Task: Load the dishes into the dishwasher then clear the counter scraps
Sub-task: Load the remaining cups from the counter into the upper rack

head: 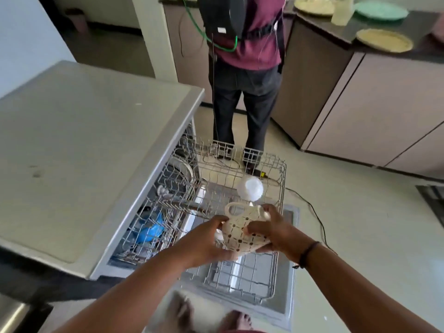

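Both hands hold a cream perforated basket (240, 230) with a loop handle above the pulled-out wire rack (281, 179) of the open dishwasher. My left hand (209, 241) grips its left side and underside. My right hand (271, 228) grips its right edge, fingers curled over the rim. A white bowl (250, 188) sits upside down in the rack just beyond the basket. Inside the machine, a blue dish (151, 230) lies in the inner rack at the left.
The grey dishwasher top (79, 145) fills the left. Another person (245, 75) stands just beyond the rack. The dark counter (389, 30) at the upper right carries cream plates (384, 39), a green plate (380, 10) and a jug (341, 10). A black cable (312, 210) runs over the floor.
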A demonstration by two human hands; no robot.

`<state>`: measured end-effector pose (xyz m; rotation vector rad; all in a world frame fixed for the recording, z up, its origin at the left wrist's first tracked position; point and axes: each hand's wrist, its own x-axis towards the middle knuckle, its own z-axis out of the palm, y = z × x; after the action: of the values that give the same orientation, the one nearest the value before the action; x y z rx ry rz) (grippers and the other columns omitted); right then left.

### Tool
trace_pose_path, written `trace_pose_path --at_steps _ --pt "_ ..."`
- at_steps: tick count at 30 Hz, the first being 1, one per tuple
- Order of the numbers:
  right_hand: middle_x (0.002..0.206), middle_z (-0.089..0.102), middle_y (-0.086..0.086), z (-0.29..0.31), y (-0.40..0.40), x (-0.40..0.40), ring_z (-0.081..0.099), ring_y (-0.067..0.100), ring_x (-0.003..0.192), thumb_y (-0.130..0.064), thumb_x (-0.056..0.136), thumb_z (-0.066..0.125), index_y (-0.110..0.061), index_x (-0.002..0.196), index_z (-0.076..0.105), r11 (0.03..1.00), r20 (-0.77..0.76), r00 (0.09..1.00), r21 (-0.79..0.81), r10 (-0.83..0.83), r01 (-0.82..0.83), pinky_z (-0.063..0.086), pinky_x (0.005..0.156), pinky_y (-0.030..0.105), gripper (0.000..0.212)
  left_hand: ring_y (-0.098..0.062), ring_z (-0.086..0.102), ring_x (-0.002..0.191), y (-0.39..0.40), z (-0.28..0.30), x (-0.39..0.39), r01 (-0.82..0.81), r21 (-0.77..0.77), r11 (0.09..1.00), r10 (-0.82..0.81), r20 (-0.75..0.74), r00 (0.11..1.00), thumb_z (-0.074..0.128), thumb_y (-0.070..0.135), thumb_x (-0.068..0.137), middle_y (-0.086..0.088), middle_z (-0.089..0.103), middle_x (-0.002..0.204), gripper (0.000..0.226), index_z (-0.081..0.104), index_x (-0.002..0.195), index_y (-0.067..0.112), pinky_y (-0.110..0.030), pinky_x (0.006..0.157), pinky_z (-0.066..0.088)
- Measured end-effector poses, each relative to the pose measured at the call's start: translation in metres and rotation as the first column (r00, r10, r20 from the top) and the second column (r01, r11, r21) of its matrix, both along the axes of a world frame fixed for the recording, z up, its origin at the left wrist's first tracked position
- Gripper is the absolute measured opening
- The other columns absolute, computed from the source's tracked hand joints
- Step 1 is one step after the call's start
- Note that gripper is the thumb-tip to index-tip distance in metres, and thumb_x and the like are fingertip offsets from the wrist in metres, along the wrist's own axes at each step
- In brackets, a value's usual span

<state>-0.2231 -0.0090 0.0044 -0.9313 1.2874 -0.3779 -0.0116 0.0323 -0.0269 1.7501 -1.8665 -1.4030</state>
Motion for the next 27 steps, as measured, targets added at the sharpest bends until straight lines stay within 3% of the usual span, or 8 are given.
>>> trace_pose_path --at_steps 3,6,10,14,21,27 --pt "0.114 0.046 0.006 -0.033 0.0 -0.001 0.059 0.026 0.093 -0.021 0.065 0.082 -0.033 0.117 0.039 0.978 -0.298 0.946 -0.12 0.126 -0.168 0.054 0.061 0.03 0.069 -0.013 0.042 0.13 -0.003 -0.034 0.001 0.162 0.028 0.986 -0.164 0.242 0.956 0.072 0.062 0.064 0.009 0.043 0.144 0.093 0.03 0.143 0.033 -0.022 0.098 0.036" --pt "0.114 0.041 0.0 -0.062 0.013 -0.003 0.056 0.02 0.089 -0.038 0.06 0.079 -0.034 0.124 0.037 0.869 -0.573 0.769 -0.185 0.284 -0.458 0.048 0.067 0.024 0.077 -0.022 0.045 0.127 -0.005 -0.065 0.008 0.317 0.117 0.941 -0.335 0.438 0.834 0.063 0.062 0.074 -0.003 0.043 0.143 0.082 0.036 0.14 0.022 -0.035 0.101 0.039" --pt "0.127 0.043 0.003 -0.094 0.031 0.003 0.062 0.03 0.097 -0.042 0.065 0.071 -0.033 0.134 0.031 0.654 -0.743 0.494 -0.101 0.451 -0.75 0.053 0.079 0.034 0.08 -0.025 0.05 0.119 0.0 -0.098 0.021 0.397 0.219 0.891 -0.453 0.477 0.753 0.056 0.059 0.082 -0.007 0.05 0.133 0.067 0.042 0.134 0.019 -0.037 0.095 0.043" --pt "0.13 0.04 0.005 -0.12 0.041 0.016 0.061 0.035 0.103 -0.034 0.069 0.074 -0.03 0.134 0.028 0.509 -0.799 0.302 0.006 0.52 -0.861 0.055 0.077 0.042 0.08 -0.022 0.051 0.114 0.01 -0.12 0.036 0.386 0.268 0.883 -0.47 0.504 0.725 0.05 0.065 0.083 -0.003 0.053 0.127 0.061 0.049 0.125 0.02 -0.037 0.091 0.043" --pt "0.133 0.038 0.012 -0.154 0.036 0.03 0.06 0.038 0.104 -0.043 0.067 0.079 -0.027 0.135 0.024 0.474 -0.787 0.204 0.124 0.582 -0.872 0.053 0.08 0.045 0.09 -0.026 0.048 0.123 0.015 -0.138 0.055 0.351 0.314 0.882 -0.468 0.506 0.724 0.042 0.068 0.085 -0.007 0.048 0.137 0.07 0.044 0.134 0.018 -0.04 0.098 0.038" --pt "0.133 0.035 0.012 -0.169 0.036 0.029 0.06 0.038 0.104 -0.049 0.065 0.078 -0.025 0.136 0.022 0.493 -0.755 0.248 0.114 0.607 -0.863 0.054 0.082 0.044 0.094 -0.025 0.046 0.125 0.02 -0.148 0.058 0.308 0.316 0.897 -0.428 0.456 0.78 0.04 0.072 0.083 -0.005 0.045 0.14 0.073 0.042 0.135 0.021 -0.039 0.099 0.037"
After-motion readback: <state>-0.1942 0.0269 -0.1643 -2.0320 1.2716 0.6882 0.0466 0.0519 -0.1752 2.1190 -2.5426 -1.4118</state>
